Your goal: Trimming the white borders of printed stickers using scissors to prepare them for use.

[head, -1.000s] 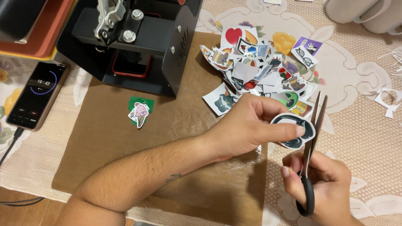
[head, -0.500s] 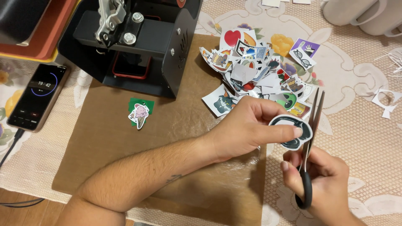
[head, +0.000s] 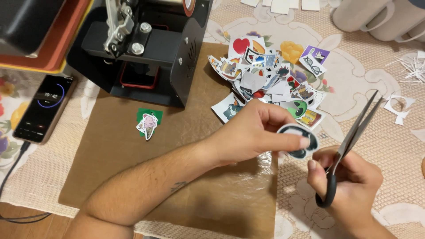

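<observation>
Left hand pinches a round dark-rimmed sticker between thumb and fingertips, held just above the table at centre-right, flat face up toward the camera. Right hand sits just to the right and a bit lower, closed around the black handles of the scissors; the blades point up and away to the right, long axis on a diagonal, and they look slightly parted at the tips. The sticker lies just left of the blades, near but apart from them, no blade on its edge at this moment. The left hand is the one on the sticker; the right hand has only the scissors. Beyond the left hand, a loose pile of cut stickers is heaped partly on a brown paper sheet and partly on a cream lace tablecloth. One ice-cream sticker lies alone on the brown sheet, well apart to the left. A black press machine stands at the top left, and a phone with its screen lit lies on the far left, cable attached. White paper scraps are scattered on the right, and pale mugs stand at the top right corner.
</observation>
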